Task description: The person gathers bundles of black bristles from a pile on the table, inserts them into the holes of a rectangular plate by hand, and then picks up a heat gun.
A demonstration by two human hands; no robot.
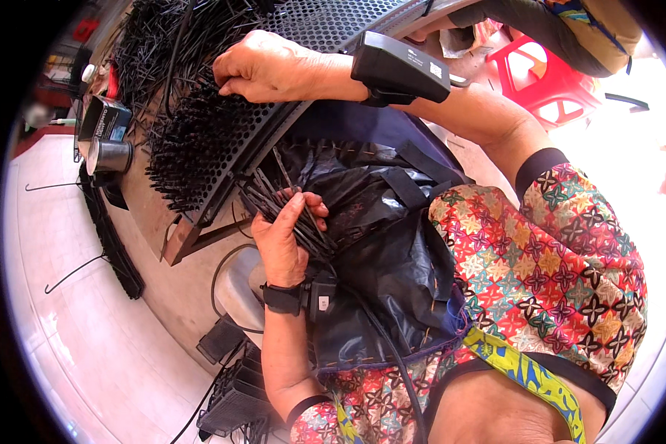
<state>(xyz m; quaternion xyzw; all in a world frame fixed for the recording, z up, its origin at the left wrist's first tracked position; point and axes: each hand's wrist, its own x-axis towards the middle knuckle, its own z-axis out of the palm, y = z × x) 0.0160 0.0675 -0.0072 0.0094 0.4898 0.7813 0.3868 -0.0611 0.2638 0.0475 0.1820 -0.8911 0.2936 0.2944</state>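
My left hand [283, 235] is closed around a bundle of thin dark sticks [266, 194], held above the black apron [377, 296] on my lap. My right hand [263, 68] reaches over a black perforated board [251, 152], its fingers pinched together and pointing down. Right under those fingertips, many short dark sticks [189, 152] stand packed upright in the board's holes. Whatever the right fingertips hold is too small and dark to make out. Behind the right hand lies a large loose heap of similar thin dark sticks [152, 48].
A grey perforated panel [333, 18] lies beyond my right wrist. Left of the board are a metal cup [109, 156] and a dark tin [105, 118]. A red plastic stool [544, 81] and another person's leg [525, 29] are at upper right. A black basket [233, 396] sits lower left.
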